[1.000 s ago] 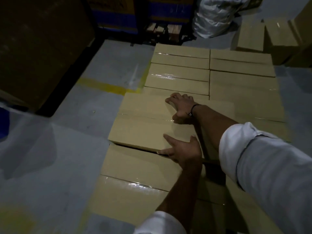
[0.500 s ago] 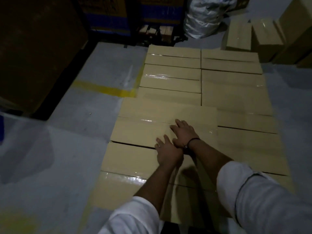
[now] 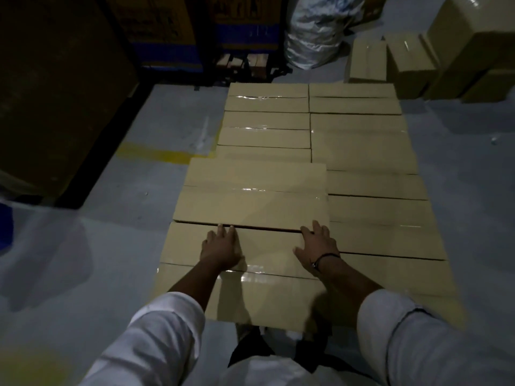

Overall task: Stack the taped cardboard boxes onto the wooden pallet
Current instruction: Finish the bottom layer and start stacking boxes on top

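Observation:
Taped brown cardboard boxes lie in two rows in front of me; the pallet under them is hidden. One box (image 3: 252, 196) sits raised on the left row as a second layer, slightly overhanging to the left. My left hand (image 3: 221, 246) and my right hand (image 3: 316, 242) rest flat, fingers spread, on the near box (image 3: 267, 252), with fingertips against the near edge of the raised box. Neither hand grips anything. The right row (image 3: 370, 174) is one layer high.
More cardboard boxes (image 3: 390, 61) stand at the back right. A shiny plastic-wrapped bundle (image 3: 315, 37) stands behind the stack, beside dark racking with a wooden pallet (image 3: 245, 65). A large dark box (image 3: 55, 84) is at the left. A yellow floor line (image 3: 158, 154) runs left of the stack.
Both hands slid back from the top of the raised box to its near edge and moved apart. The box now lies squarer with the row. My view moved nearer.

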The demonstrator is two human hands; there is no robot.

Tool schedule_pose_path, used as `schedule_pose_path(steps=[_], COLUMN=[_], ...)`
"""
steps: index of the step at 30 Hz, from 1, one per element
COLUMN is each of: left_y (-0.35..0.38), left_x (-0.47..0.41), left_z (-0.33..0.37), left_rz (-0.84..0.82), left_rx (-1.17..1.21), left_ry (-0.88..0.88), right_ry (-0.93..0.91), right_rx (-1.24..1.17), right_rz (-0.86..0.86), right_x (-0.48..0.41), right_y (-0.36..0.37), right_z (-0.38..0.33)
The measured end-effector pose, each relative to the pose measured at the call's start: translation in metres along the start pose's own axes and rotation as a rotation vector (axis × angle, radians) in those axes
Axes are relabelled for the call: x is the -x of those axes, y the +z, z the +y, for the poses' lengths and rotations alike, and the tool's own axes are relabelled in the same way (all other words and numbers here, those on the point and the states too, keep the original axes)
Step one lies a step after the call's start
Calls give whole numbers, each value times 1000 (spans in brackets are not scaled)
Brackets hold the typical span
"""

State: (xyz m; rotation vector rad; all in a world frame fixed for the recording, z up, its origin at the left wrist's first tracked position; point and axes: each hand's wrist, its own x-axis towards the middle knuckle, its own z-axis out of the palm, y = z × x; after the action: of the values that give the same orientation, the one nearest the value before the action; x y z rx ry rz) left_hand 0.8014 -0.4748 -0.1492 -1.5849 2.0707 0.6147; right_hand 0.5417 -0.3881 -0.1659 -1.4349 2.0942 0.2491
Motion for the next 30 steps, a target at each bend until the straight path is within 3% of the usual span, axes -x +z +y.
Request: schedule_pose_path(steps=[12, 20, 30], left_y=[-16, -7, -10], left_x=[-39, -39, -52], left_z=[-77, -33, -61], left_rz=[161, 91, 115], left_rx=[-38, -10, -33], left_ry=[66, 219, 269], right_ry=[204, -47, -49], right_rx=[-74, -73, 40], right_rz=[98, 113, 17], right_x=[-7, -56, -73], right_y=[11, -30, -13], right_z=[-18, -120, -138])
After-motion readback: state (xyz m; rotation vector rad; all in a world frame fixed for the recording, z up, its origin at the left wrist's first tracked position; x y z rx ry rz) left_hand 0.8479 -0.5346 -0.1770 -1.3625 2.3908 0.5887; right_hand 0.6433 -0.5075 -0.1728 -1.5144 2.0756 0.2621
